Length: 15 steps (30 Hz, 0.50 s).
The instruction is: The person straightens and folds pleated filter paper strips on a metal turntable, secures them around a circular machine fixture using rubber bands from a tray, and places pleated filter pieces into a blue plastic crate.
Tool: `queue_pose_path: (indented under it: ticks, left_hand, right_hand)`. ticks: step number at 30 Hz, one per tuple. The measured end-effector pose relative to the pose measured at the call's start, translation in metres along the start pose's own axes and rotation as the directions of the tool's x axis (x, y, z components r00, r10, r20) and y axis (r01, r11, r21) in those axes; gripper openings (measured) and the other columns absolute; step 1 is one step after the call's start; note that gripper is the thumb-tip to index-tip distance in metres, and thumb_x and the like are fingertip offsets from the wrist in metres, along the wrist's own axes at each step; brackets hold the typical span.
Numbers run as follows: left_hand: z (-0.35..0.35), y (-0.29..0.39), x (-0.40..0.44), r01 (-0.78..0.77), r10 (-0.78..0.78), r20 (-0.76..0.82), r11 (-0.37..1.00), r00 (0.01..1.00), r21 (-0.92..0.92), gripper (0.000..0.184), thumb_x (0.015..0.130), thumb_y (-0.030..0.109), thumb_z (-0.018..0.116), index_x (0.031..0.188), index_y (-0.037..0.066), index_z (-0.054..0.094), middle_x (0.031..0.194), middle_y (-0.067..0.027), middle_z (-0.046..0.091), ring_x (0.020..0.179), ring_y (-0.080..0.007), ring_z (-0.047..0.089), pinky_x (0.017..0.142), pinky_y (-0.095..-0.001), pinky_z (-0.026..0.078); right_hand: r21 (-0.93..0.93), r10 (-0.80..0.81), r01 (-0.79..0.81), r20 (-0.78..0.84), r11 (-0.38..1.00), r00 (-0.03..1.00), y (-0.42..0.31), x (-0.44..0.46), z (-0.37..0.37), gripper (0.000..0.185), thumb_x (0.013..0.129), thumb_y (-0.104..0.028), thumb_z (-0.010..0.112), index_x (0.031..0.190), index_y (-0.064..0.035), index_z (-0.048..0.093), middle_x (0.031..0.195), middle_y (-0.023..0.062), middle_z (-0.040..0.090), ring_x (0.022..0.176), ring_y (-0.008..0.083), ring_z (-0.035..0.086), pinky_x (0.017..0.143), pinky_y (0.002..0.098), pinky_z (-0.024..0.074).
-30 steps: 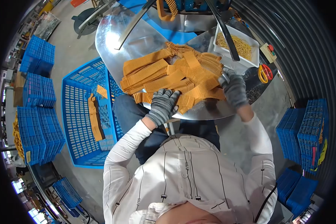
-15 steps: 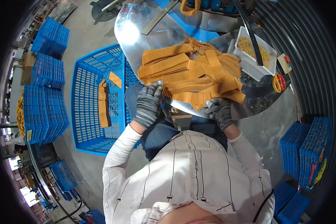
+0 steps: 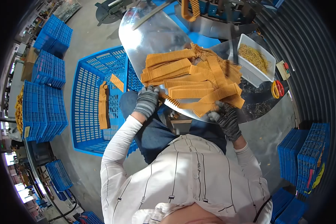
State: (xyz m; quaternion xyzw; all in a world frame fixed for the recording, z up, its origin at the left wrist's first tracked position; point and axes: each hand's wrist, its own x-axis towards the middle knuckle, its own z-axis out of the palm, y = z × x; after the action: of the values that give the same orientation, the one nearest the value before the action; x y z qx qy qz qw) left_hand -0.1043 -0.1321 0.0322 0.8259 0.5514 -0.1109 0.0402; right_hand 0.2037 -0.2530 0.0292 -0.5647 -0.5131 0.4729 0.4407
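Several ribbed orange strips [image 3: 192, 72] lie in a loose pile on the shiny metal table [image 3: 153, 33]. My left hand [image 3: 147, 100], in a grey striped glove, is closed on the left end of one strip [image 3: 170, 99] at the table's front edge. That strip is turned on edge and runs right toward the pile's front. My right hand [image 3: 226, 118], gloved too, has its fingers curled at the front right of the pile, against an orange strip end; its fingertips are partly hidden.
A blue crate [image 3: 89, 143] with a few orange pieces stands left of the table. At the right are a white tray [image 3: 257, 61] of thin yellow pieces and red-and-yellow-handled scissors [image 3: 277, 89]. Blue crates [image 3: 50, 69] are stacked at left, others [image 3: 304, 156] at right.
The near strip has been drawn left by my left hand and turned on edge. My right hand first came to the pile's front edge, then shifted slightly right. The view has shifted.
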Motion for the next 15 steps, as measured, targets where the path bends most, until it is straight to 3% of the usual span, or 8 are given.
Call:
queue_pose_path:
  ticks: [1,3,4,6,7,8,13,15]
  left_hand:
    - [0.036,-0.012,0.002,-0.074,0.109,-0.457,0.993,0.883,0.094,0.029,0.083,0.007,0.045,0.111,0.005,0.051,0.107,-0.0176,0.055,0.097,-0.0330,0.055,0.084,-0.0394,0.045]
    - [0.026,-0.020,-0.008,-0.158,-0.006,-0.417,0.920,0.909,-0.358,0.026,0.083,0.003,0.045,0.109,0.005,0.050,0.099,-0.0168,0.056,0.086,-0.0326,0.058,0.077,-0.0377,0.049]
    - [0.015,-0.022,-0.013,-0.183,-0.054,-0.378,0.806,0.924,-0.563,0.025,0.083,0.001,0.045,0.108,0.004,0.050,0.095,-0.0164,0.057,0.080,-0.0324,0.059,0.074,-0.0369,0.050]
    - [-0.011,-0.022,-0.020,-0.170,-0.233,-0.297,0.446,0.926,-0.879,0.022,0.088,0.002,0.046,0.109,0.005,0.050,0.085,-0.0111,0.058,0.067,-0.0215,0.060,0.060,-0.0290,0.050]
    - [-0.022,-0.022,-0.021,-0.140,-0.302,-0.198,0.201,0.933,-0.970,0.022,0.089,0.004,0.046,0.110,0.005,0.049,0.084,-0.0099,0.059,0.066,-0.0182,0.059,0.058,-0.0272,0.049]
    - [-0.028,-0.023,-0.022,-0.110,-0.344,-0.083,-0.058,0.935,-0.992,0.021,0.090,0.005,0.047,0.111,0.005,0.049,0.084,-0.0087,0.059,0.066,-0.0149,0.059,0.055,-0.0253,0.048]
    - [-0.040,-0.027,-0.013,0.010,-0.237,0.053,-0.179,0.970,-0.984,0.016,0.087,0.009,0.056,0.098,-0.002,0.057,0.080,-0.0058,0.061,0.061,-0.0109,0.054,0.056,-0.0194,0.045]
    - [-0.046,-0.020,-0.009,0.057,-0.176,0.136,-0.396,0.975,-0.917,0.015,0.086,0.006,0.055,0.099,-0.002,0.058,0.078,-0.0045,0.060,0.061,-0.0114,0.055,0.055,-0.0210,0.045]
  right_hand:
    - [0.040,0.031,-0.030,-0.022,0.999,0.999,-0.006,0.000,0.001,0.032,0.082,-0.002,0.057,0.113,-0.0042,0.050,0.081,0.0050,0.057,0.061,0.0105,0.055,0.058,0.0225,0.0493]
    - [0.120,0.103,-0.095,-0.061,0.988,0.993,-0.025,-0.003,0.003,0.025,0.082,-0.002,0.060,0.106,0.0001,0.054,0.083,0.0030,0.055,0.066,0.0080,0.052,0.060,0.0230,0.0487]
    - [-0.018,-0.041,0.039,-0.099,0.999,0.994,-0.026,-0.001,-0.002,0.023,0.082,-0.003,0.060,0.104,-0.0003,0.055,0.084,0.0035,0.056,0.067,0.0076,0.053,0.059,0.0223,0.0483]
    - [-0.295,-0.329,0.285,-0.111,0.912,0.938,-0.028,0.005,-0.010,0.020,0.082,-0.004,0.061,0.101,-0.0010,0.056,0.086,0.0044,0.058,0.069,0.0068,0.054,0.057,0.0209,0.0475]
    - [-0.159,-0.206,0.184,-0.136,0.970,0.969,-0.038,0.006,-0.011,0.017,0.082,-0.005,0.061,0.098,-0.0010,0.056,0.086,0.0052,0.058,0.069,0.0071,0.055,0.056,0.0202,0.0474]
    - [-0.016,-0.076,0.074,-0.142,0.997,0.987,-0.057,0.005,-0.013,0.014,0.083,-0.005,0.060,0.096,-0.0010,0.056,0.085,0.0060,0.059,0.069,0.0073,0.056,0.055,0.0194,0.0473]
    - [0.235,0.230,-0.212,-0.053,0.949,0.972,-0.088,0.013,-0.038,0.015,0.084,-0.004,0.060,0.096,0.0018,0.057,0.082,0.0066,0.061,0.065,0.0102,0.060,0.055,0.0195,0.0501]
    - [0.227,0.222,-0.208,-0.037,0.951,0.974,-0.085,0.018,-0.049,0.021,0.084,-0.004,0.059,0.104,0.0029,0.056,0.089,0.0088,0.062,0.071,0.0123,0.061,0.059,0.0225,0.0528]
